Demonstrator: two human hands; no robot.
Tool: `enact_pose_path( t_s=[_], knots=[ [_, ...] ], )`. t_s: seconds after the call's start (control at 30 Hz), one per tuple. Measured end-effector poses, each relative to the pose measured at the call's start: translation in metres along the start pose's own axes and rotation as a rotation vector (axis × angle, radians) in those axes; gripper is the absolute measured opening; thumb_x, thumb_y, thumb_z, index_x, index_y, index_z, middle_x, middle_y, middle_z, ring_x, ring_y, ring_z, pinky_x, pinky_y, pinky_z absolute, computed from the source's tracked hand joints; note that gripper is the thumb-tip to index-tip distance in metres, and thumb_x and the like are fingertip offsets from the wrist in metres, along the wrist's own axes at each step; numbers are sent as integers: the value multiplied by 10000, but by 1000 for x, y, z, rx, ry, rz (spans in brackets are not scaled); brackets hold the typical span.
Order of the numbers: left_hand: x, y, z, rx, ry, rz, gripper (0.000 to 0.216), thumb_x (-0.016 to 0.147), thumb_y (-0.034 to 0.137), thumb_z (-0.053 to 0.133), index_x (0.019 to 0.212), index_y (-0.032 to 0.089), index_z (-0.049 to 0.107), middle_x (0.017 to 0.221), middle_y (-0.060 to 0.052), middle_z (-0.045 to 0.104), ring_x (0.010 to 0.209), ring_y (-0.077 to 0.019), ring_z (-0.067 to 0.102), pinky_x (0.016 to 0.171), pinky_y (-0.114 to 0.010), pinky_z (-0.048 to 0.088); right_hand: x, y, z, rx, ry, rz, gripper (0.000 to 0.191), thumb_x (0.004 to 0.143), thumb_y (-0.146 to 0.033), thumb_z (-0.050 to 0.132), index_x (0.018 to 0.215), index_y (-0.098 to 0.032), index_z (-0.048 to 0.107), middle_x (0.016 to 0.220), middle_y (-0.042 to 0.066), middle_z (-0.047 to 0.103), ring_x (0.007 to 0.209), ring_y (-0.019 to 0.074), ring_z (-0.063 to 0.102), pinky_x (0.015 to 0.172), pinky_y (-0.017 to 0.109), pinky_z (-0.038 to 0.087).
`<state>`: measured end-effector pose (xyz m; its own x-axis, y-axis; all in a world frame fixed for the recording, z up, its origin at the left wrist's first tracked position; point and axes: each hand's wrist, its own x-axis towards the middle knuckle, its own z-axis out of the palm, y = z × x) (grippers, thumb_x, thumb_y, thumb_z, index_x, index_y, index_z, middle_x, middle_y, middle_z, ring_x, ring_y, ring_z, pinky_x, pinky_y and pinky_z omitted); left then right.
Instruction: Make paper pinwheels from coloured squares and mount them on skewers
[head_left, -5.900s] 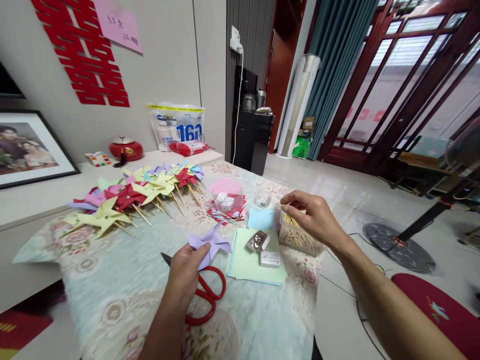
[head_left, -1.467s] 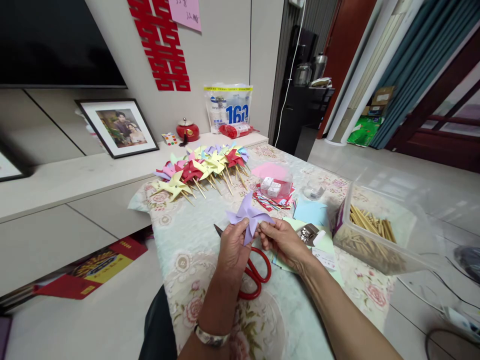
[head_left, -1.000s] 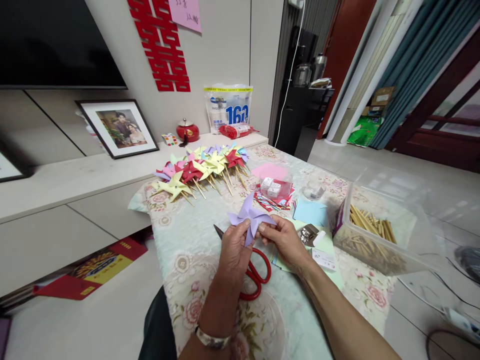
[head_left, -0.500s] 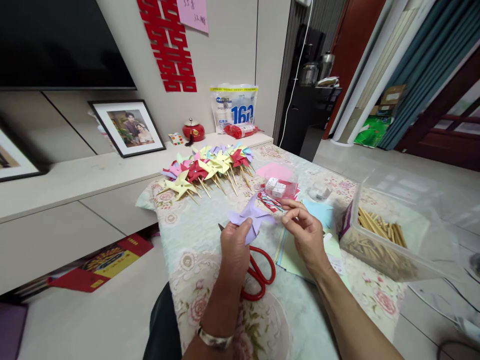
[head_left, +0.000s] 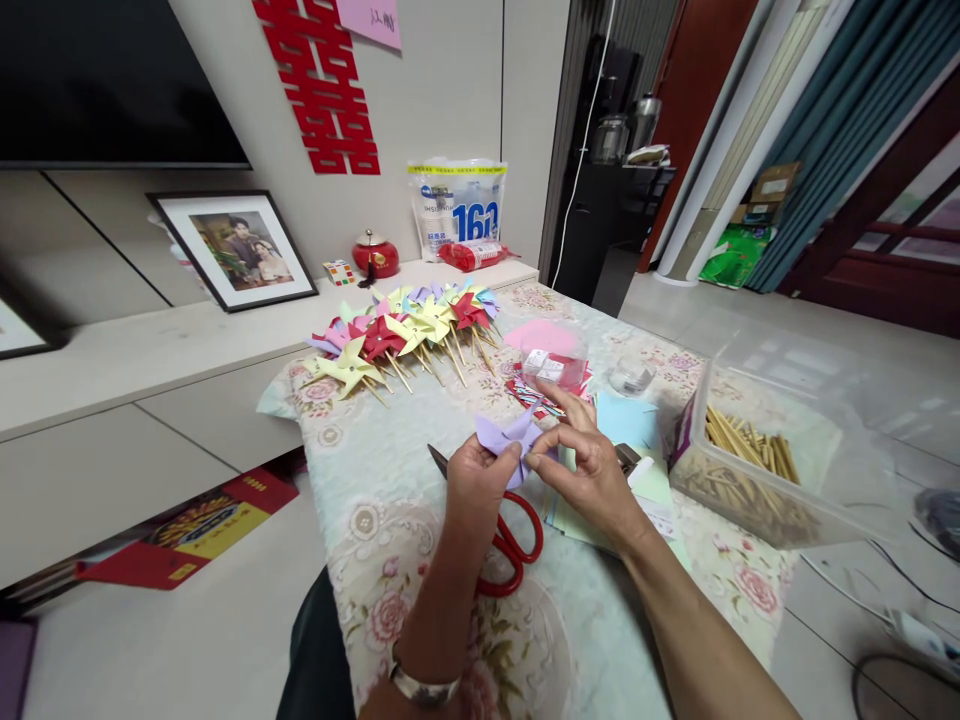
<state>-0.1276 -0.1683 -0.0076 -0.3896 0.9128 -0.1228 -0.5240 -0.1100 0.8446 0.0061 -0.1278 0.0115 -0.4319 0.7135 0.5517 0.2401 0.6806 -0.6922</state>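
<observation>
A lilac paper pinwheel [head_left: 495,432] is held over the table, pinched by my left hand [head_left: 480,485] with the thumb on top of its folded blades. My right hand [head_left: 589,465] has thumb and forefinger pressed together against the pinwheel's right side. Whatever lies between those fingertips is too small to make out; the other fingers stretch forward. Beneath my left wrist lie red-handled scissors [head_left: 517,545], their dark blades pointing to the upper left. A stack of pale coloured paper [head_left: 660,490] is partly covered by my right hand and forearm.
Finished pinwheels on sticks [head_left: 397,335] lie heaped at the back of the table. To the right stands a clear plastic bin [head_left: 742,500] holding paper-coloured sticks [head_left: 757,450]. A small clear box [head_left: 553,365] and a round clear container [head_left: 631,376] sit beyond my right hand.
My right hand has moved left and in to the pinwheel, its fingertips now against it. The pinwheel has tilted in my left hand. The whole view has shifted slightly.
</observation>
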Motion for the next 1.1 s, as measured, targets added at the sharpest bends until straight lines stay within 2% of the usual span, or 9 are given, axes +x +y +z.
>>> enact_pose_path(
  t_s=[0.23,0.43,0.63,0.93,1.1],
  knots=[
    [0,-1,-1,-3,-53,-5,365,573,218,841,911,126,741,864,-68,790,792,-220,728,815,-332,541,0,7,-2,-40,-7,-19,91,856,-262,706,767,-243,709,1535,29,456,1419,309,358,1152,515,238],
    [1,-3,-3,38,-59,-6,353,581,232,835,908,134,746,833,-60,785,757,-214,723,755,-312,541,0,5,-4,-23,-25,11,113,881,-289,683,778,-253,710,1485,29,513,1411,303,366,1120,510,294],
    [5,-7,-6,53,-47,-21,387,532,254,858,884,139,744,810,-62,780,728,-219,719,749,-326,547,0,8,-4,0,-33,13,118,884,-305,679,781,-255,708,1462,39,537,1404,306,382,1133,515,268],
    [4,-8,-6,60,-60,12,342,566,247,836,880,145,745,797,-52,779,705,-204,713,730,-313,548,1,7,-5,47,-63,52,169,892,-340,675,756,-245,704,1475,46,527,1394,304,405,1149,512,216],
    [4,-7,-5,92,-54,9,336,554,226,833,869,150,746,777,-47,775,743,-220,722,722,-305,548,1,7,-7,78,-84,75,190,906,-354,655,761,-245,713,1469,50,535,1393,299,406,1138,508,235]
  ],
)
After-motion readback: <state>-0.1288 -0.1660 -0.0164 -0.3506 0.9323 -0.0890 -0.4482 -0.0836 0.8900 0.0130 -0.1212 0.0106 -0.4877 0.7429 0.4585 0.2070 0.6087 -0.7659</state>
